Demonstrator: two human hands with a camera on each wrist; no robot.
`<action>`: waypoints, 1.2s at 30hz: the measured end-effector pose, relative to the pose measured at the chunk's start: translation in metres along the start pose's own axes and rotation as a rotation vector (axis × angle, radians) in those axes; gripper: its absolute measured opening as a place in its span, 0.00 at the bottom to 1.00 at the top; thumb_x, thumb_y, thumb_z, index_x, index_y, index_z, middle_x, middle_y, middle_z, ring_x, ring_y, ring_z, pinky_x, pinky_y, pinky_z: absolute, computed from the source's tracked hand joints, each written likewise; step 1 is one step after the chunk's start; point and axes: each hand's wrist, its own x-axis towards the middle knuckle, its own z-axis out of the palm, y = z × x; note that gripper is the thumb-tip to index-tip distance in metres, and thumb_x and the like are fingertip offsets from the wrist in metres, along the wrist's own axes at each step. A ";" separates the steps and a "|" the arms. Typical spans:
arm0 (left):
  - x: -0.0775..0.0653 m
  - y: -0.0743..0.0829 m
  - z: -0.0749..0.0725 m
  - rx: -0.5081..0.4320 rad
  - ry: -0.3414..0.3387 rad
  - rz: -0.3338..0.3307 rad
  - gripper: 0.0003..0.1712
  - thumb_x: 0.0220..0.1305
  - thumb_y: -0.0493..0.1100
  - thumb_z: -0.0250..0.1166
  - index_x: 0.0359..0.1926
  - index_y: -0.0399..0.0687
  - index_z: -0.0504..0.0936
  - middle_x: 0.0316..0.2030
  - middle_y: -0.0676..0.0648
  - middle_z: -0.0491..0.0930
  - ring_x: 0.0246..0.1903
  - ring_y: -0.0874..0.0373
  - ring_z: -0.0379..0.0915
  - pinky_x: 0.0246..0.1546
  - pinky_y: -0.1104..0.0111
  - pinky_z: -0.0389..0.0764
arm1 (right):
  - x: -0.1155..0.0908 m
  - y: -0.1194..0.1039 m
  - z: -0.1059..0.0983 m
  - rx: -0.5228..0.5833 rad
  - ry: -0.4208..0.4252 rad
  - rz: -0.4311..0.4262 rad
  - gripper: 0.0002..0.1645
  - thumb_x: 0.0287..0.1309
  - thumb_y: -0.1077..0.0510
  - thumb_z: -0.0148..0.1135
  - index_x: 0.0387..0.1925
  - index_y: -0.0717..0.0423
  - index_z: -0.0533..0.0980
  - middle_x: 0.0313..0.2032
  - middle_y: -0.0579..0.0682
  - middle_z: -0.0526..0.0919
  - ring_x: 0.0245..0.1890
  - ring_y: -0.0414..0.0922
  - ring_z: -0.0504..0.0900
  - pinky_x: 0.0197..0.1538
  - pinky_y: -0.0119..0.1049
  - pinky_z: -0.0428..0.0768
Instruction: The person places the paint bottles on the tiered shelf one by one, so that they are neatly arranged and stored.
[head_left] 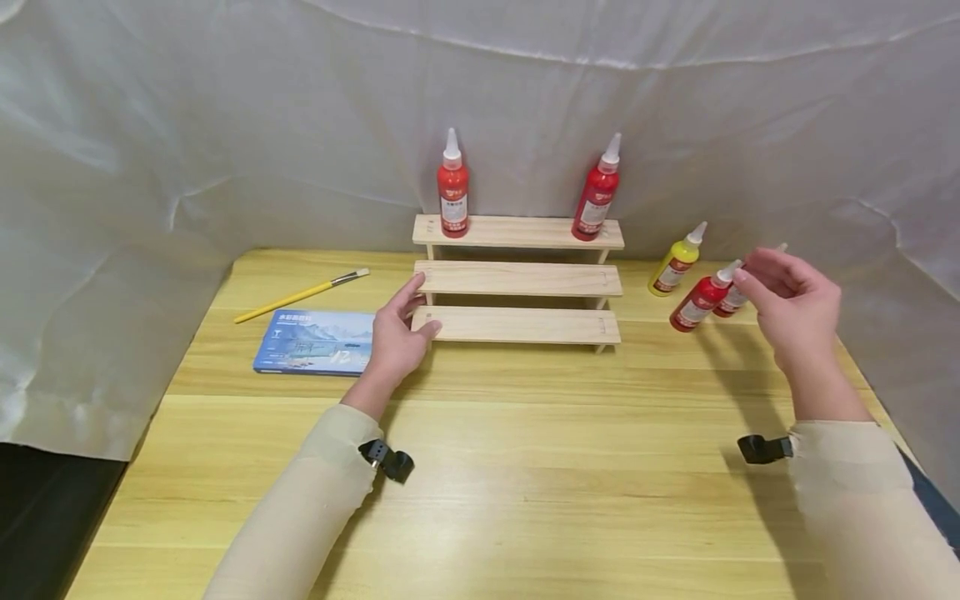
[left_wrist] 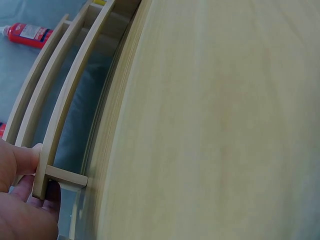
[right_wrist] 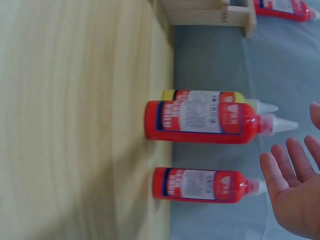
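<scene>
A three-tiered wooden display stand (head_left: 517, 279) stands against the back cloth. My left hand (head_left: 397, 342) holds its left end, thumb over the lowest shelf and fingers below it in the left wrist view. On the top tier are an orange-red squeeze bottle (head_left: 453, 200) at left and a red squeeze bottle (head_left: 596, 204) at right. My right hand (head_left: 806, 308) hovers at the right with loosely bent fingers, holding nothing. Near its fingertips stand two more red bottles, a nearer one (head_left: 700, 304) and one partly hidden behind it (head_left: 729, 302). Beside them is a yellow bottle (head_left: 675, 267).
Left of the stand lies a blue flat box (head_left: 311, 342) with a landscape picture, partly covered by my left hand. Behind it is a yellow-handled paintbrush (head_left: 300, 296). Pale cloth (head_left: 300, 125) hangs around the back and sides of the wooden table (head_left: 525, 483).
</scene>
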 end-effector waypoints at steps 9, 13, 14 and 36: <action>0.001 -0.002 0.000 0.007 0.004 0.006 0.44 0.57 0.24 0.68 0.73 0.55 0.69 0.63 0.47 0.74 0.59 0.56 0.71 0.65 0.60 0.66 | 0.005 0.017 -0.005 -0.272 -0.038 0.096 0.30 0.55 0.52 0.75 0.59 0.54 0.80 0.45 0.37 0.84 0.45 0.34 0.79 0.37 0.18 0.77; 0.001 -0.002 -0.001 0.015 0.004 0.000 0.44 0.58 0.25 0.69 0.73 0.56 0.69 0.64 0.47 0.73 0.60 0.56 0.71 0.66 0.59 0.66 | 0.008 0.025 -0.005 -0.382 -0.072 0.102 0.31 0.58 0.47 0.71 0.61 0.55 0.78 0.47 0.38 0.81 0.44 0.33 0.79 0.40 0.19 0.78; 0.001 -0.002 -0.001 0.017 0.003 0.000 0.44 0.58 0.25 0.69 0.73 0.56 0.69 0.64 0.47 0.73 0.60 0.56 0.71 0.66 0.59 0.66 | 0.008 0.027 -0.005 -0.389 -0.081 0.106 0.32 0.59 0.47 0.71 0.61 0.56 0.78 0.48 0.39 0.80 0.44 0.33 0.79 0.41 0.20 0.79; 0.000 0.000 -0.002 0.025 -0.008 -0.015 0.45 0.59 0.26 0.69 0.73 0.59 0.68 0.65 0.49 0.72 0.61 0.56 0.70 0.66 0.57 0.66 | 0.009 0.039 0.005 -0.277 -0.056 0.128 0.25 0.55 0.55 0.75 0.54 0.57 0.80 0.39 0.37 0.82 0.36 0.33 0.81 0.36 0.24 0.82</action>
